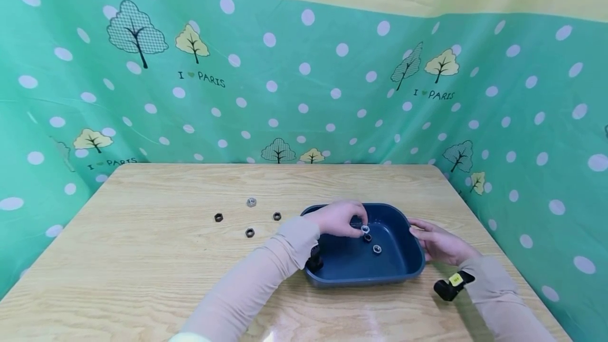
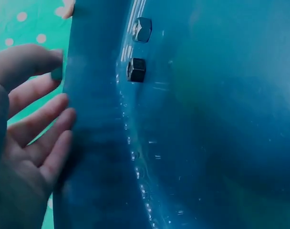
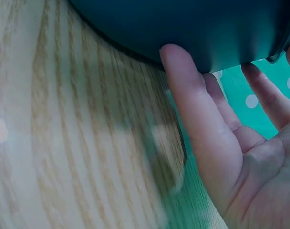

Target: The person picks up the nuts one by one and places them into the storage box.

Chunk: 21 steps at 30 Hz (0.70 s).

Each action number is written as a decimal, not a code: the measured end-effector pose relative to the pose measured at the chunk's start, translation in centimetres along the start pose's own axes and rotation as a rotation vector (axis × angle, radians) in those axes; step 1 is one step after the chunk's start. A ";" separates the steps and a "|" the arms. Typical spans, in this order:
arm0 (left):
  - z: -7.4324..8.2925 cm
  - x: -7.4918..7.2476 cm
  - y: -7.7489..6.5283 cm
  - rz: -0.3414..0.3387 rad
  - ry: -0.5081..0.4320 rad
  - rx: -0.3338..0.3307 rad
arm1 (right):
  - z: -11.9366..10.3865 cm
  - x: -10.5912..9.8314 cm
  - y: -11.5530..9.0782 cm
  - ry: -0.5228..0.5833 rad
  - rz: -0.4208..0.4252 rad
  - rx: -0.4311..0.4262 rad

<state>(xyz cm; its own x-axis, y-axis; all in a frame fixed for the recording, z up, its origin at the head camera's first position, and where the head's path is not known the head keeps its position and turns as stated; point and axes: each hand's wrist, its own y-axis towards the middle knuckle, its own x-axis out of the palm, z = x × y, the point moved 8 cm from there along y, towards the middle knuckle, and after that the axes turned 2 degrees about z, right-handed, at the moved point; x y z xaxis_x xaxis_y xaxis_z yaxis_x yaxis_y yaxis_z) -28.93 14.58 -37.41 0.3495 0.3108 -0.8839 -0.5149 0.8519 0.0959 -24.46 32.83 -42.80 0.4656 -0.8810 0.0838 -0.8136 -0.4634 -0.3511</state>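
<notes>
A dark blue plastic basin (image 1: 366, 281) stands on the table's right half. My left hand (image 1: 339, 218) reaches over its far-left rim, thumb and forefinger pinching a silver hex nut (image 1: 365, 229) low inside. Close by on the basin floor lie a black nut (image 1: 368, 238) and another silver nut (image 1: 377, 249); the left wrist view shows this black nut (image 2: 136, 70) near the curled fingers. At the right end, my right hand (image 1: 444, 241) grips the basin wall, thumb at the rim and fingers against the outside (image 3: 221, 33).
Left of the basin, a silver nut (image 1: 251, 202) and three black nuts, one of them nearest the front (image 1: 249, 233), lie spread on the wooden table (image 1: 119, 257). A green dotted curtain (image 1: 304, 104) hangs behind and along the sides. Each wrist carries a black camera mount (image 1: 448, 286).
</notes>
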 end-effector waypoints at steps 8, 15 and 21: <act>-0.3 1.4 -0.3 -0.161 0.121 -0.046 | 0.0 0.0 0.0 0.000 -0.009 0.002; -0.7 1.9 -0.5 -0.216 0.133 -0.090 | 0.2 -0.2 0.0 -0.012 0.014 0.010; -0.7 2.1 -0.3 -0.223 0.160 -0.079 | 0.1 0.0 0.0 -0.002 -0.005 -0.003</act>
<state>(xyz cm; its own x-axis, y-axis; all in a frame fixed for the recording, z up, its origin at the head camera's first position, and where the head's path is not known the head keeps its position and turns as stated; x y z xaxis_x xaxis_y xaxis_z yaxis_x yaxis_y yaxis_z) -28.53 14.65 -39.60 0.3360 0.0439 -0.9408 -0.5008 0.8543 -0.1390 -24.42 32.87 -42.86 0.4707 -0.8783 0.0835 -0.8122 -0.4683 -0.3479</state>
